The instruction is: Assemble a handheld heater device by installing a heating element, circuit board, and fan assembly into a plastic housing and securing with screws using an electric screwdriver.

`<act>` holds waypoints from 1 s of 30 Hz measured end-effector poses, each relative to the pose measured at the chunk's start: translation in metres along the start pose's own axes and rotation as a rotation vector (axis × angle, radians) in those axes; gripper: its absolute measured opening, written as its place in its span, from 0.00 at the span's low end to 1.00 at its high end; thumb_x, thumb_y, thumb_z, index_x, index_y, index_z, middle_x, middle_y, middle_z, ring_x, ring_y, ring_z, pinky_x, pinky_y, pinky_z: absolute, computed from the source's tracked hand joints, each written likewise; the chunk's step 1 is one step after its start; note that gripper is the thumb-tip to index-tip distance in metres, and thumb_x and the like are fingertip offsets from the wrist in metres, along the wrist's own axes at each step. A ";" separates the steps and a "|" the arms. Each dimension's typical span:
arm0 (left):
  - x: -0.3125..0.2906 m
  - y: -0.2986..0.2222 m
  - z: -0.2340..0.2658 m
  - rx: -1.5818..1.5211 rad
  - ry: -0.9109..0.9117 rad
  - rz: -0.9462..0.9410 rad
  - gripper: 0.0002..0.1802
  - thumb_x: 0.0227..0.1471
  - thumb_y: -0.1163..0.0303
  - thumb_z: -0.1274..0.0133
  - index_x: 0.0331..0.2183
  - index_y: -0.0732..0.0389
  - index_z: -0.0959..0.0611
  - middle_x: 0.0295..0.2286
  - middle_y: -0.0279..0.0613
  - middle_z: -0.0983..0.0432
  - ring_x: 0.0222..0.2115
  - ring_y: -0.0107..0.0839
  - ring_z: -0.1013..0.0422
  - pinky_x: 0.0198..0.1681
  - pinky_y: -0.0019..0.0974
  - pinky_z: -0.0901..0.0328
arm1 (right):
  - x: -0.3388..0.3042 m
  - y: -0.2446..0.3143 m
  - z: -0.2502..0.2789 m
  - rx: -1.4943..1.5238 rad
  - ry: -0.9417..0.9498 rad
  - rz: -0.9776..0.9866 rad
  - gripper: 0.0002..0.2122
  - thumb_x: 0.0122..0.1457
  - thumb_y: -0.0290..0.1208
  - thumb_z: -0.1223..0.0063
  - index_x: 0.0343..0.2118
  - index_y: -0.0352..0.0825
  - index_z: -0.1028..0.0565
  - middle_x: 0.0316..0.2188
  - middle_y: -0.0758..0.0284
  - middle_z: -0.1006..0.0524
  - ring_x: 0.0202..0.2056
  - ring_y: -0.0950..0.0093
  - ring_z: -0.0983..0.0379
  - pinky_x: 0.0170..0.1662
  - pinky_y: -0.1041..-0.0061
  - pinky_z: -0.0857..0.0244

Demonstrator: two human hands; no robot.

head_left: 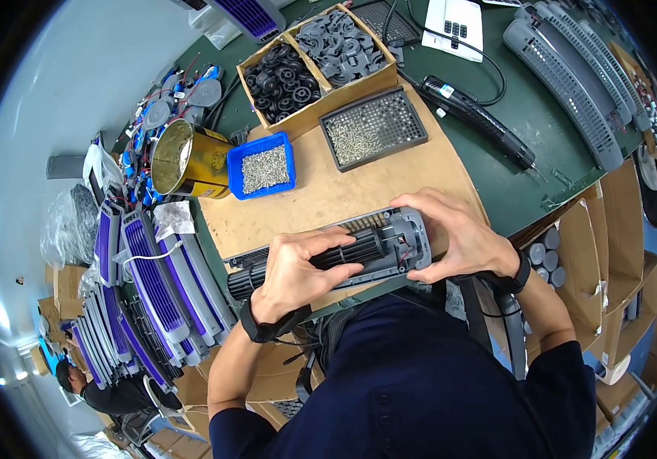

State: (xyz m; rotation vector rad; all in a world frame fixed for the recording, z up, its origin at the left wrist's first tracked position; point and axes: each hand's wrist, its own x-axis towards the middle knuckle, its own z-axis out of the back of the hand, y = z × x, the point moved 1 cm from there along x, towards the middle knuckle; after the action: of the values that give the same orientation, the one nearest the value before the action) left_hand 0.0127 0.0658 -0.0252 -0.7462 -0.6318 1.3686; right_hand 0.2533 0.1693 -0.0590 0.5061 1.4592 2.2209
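A long grey plastic fan housing (417, 234) lies across the near part of the brown board. Along it runs a black ribbed cylindrical fan wheel (360, 249). My left hand (298, 269) is closed around this wheel, thumb on the near side and fingers on the far side. At the housing's rounded right end, my right hand (466, 239) grips the edge between thumb and fingers. Thin red wire shows inside that end, near the wheel. My left palm and fingers hide part of the wheel and of the housing beneath.
Beyond the board's middle stand a blue tray of screws (291, 170), a black perforated tray (418, 122), a yellow can (213, 162) and a divided box (336, 96) of small parts. An electric screwdriver (481, 126) lies right; purple-grey housings (152, 275) stack left, where another person sits.
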 end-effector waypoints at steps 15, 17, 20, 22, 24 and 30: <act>0.003 -0.001 -0.011 0.087 -0.051 -0.061 0.18 0.33 0.71 0.30 0.32 0.62 0.14 0.34 0.53 0.19 0.35 0.44 0.21 0.38 0.36 0.27 | 0.002 -0.008 -0.010 -0.087 -0.092 0.117 0.41 0.30 0.33 0.27 0.54 0.36 0.33 0.39 0.62 0.30 0.39 0.64 0.30 0.43 0.70 0.34; -0.002 0.003 -0.013 0.132 -0.047 -0.207 0.18 0.36 0.71 0.32 0.35 0.60 0.14 0.37 0.49 0.20 0.36 0.45 0.23 0.40 0.38 0.28 | 0.004 -0.005 -0.011 -0.053 -0.072 0.095 0.41 0.30 0.33 0.26 0.53 0.35 0.33 0.41 0.60 0.29 0.43 0.63 0.30 0.47 0.68 0.35; -0.008 -0.003 -0.021 0.187 -0.098 -0.268 0.18 0.41 0.69 0.36 0.39 0.57 0.15 0.44 0.44 0.23 0.43 0.44 0.28 0.45 0.39 0.31 | 0.000 -0.003 -0.013 0.007 -0.070 0.014 0.40 0.31 0.33 0.26 0.53 0.34 0.34 0.44 0.59 0.30 0.46 0.63 0.31 0.50 0.69 0.36; -0.017 -0.013 -0.011 0.266 -0.279 -0.325 0.17 0.41 0.68 0.36 0.37 0.58 0.15 0.42 0.45 0.22 0.43 0.43 0.29 0.43 0.39 0.31 | -0.004 -0.005 -0.014 0.065 -0.067 -0.045 0.42 0.32 0.33 0.26 0.54 0.33 0.35 0.47 0.60 0.31 0.49 0.64 0.32 0.54 0.69 0.38; -0.035 -0.012 0.006 0.358 -0.552 -0.199 0.13 0.42 0.69 0.36 0.35 0.60 0.15 0.37 0.44 0.22 0.38 0.41 0.26 0.39 0.38 0.30 | -0.002 0.002 -0.003 0.012 0.009 -0.077 0.41 0.35 0.34 0.27 0.55 0.33 0.37 0.49 0.61 0.32 0.51 0.68 0.33 0.54 0.71 0.39; -0.095 0.038 0.028 0.514 -1.005 0.363 0.11 0.44 0.67 0.35 0.27 0.64 0.16 0.23 0.44 0.24 0.21 0.39 0.26 0.23 0.36 0.33 | 0.019 -0.002 -0.016 0.371 -0.100 -0.155 0.23 0.55 0.37 0.41 0.50 0.31 0.33 0.45 0.64 0.28 0.46 0.77 0.32 0.50 0.78 0.39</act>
State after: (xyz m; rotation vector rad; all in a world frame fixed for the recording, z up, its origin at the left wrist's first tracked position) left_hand -0.0430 -0.0237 -0.0350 0.3202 -0.8724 2.1320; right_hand 0.2295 0.1675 -0.0655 0.5890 1.7990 1.7867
